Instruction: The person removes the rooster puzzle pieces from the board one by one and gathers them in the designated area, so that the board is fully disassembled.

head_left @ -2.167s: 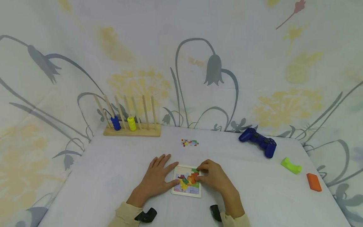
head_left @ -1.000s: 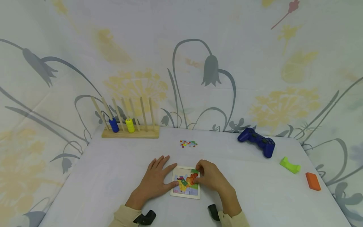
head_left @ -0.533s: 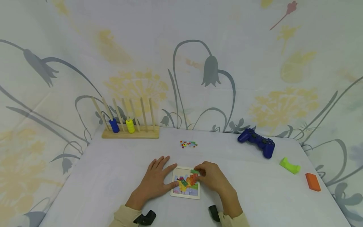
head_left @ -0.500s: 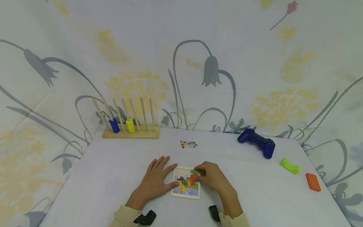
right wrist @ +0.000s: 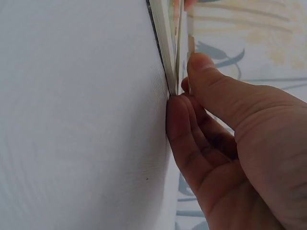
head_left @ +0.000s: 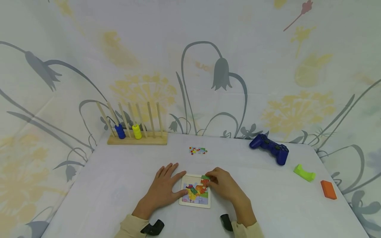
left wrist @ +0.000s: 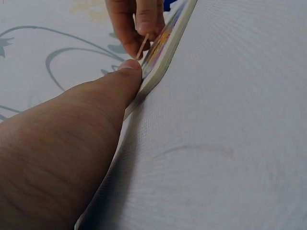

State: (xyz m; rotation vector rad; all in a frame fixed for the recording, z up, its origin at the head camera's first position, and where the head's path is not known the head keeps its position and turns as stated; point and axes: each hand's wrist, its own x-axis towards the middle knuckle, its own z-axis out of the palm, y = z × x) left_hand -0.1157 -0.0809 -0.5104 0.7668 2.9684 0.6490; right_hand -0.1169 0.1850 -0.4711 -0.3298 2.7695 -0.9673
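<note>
A small jigsaw puzzle in a pale square frame [head_left: 194, 206] lies on the white table between both hands. My left hand [head_left: 163, 187] lies spread at its left side, the thumb resting over the frame's left edge. At the far right corner my right hand [head_left: 226, 185] pinches a green and orange puzzle piece [head_left: 204, 180] between thumb and fingers. Edge-on in the left wrist view, that puzzle piece [left wrist: 142, 47] tilts up from the tray. Fitted pieces with a yellow and orange picture [head_left: 193, 195] fill the nearer part; bare backing shows at the far left.
Beyond the frame lie loose, colourful puzzle pieces [head_left: 197, 150]. A wooden peg rack [head_left: 137, 141] with blue and yellow beads stands at the back left. Toward the right are a dark blue game controller [head_left: 269, 149], a green curved block [head_left: 304, 173] and an orange block [head_left: 328, 189].
My right hand has shifted slightly away from me, raising the pinched puzzle piece out of line with the picture beside it. My left hand has stayed in place on the frame.
</note>
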